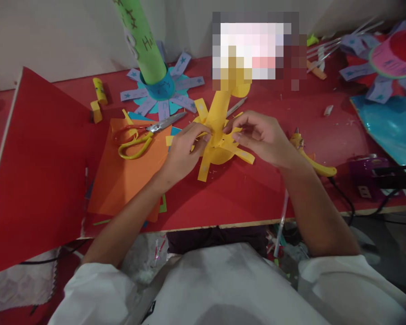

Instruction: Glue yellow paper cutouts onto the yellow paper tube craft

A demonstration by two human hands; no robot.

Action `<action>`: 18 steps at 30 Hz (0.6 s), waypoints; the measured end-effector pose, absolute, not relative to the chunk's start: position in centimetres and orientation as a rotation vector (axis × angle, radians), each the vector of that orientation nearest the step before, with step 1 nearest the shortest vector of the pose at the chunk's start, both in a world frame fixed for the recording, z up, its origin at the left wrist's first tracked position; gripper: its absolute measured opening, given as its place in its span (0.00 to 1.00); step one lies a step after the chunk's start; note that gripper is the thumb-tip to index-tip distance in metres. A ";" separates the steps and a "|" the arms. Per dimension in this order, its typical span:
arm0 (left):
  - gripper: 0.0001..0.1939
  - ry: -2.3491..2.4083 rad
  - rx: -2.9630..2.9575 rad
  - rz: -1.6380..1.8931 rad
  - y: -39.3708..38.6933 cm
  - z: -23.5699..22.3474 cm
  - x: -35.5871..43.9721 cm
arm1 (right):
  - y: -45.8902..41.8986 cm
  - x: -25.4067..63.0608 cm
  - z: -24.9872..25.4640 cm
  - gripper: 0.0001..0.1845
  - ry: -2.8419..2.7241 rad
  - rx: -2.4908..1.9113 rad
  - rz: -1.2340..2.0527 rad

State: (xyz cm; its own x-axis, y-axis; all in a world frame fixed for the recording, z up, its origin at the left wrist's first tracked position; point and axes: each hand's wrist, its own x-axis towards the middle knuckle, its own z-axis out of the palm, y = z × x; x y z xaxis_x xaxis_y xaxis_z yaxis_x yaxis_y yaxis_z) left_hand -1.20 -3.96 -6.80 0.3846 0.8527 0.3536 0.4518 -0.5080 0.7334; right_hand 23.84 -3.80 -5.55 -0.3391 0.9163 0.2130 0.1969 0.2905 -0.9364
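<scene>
A yellow paper craft (219, 118) stands on the red table: an upright rolled tube, leaning slightly, on a round base with looped strips spreading outward. Its top is blurred out. My left hand (188, 146) is at the left of the tube's foot, thumb and fingers closed on the paper there. From the right side, my right hand (262, 137) has its curled fingers at the same foot, thumb close to the forefinger. The fingertips partly cover where tube and base meet. Just left of my left hand, scissors with yellow handles (135, 146) lie on orange paper (122, 180).
Right of my right hand lies a yellow glue gun (316, 164) with a black cord, near a purple box-like device (370, 176). Behind stands a green paper tube (145, 49) on a blue base. A glue stick (99, 91) and an upright red panel (43, 171) are at left.
</scene>
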 end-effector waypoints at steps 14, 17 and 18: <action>0.07 1.261 1.995 1.018 -4.2 -7.9 -0.8 | -4.4 22.5 -7.4 0.23 -1.664 -1.096 1.131; 0.07 1.239 2.029 1.031 -4.2 -7.9 -0.9 | -4.5 22.4 -7.4 0.23 -1.678 -1.134 1.089; 0.07 1.224 2.031 1.019 -4.2 -7.8 -1.0 | -4.5 22.4 -7.4 0.23 -1.677 -1.135 1.081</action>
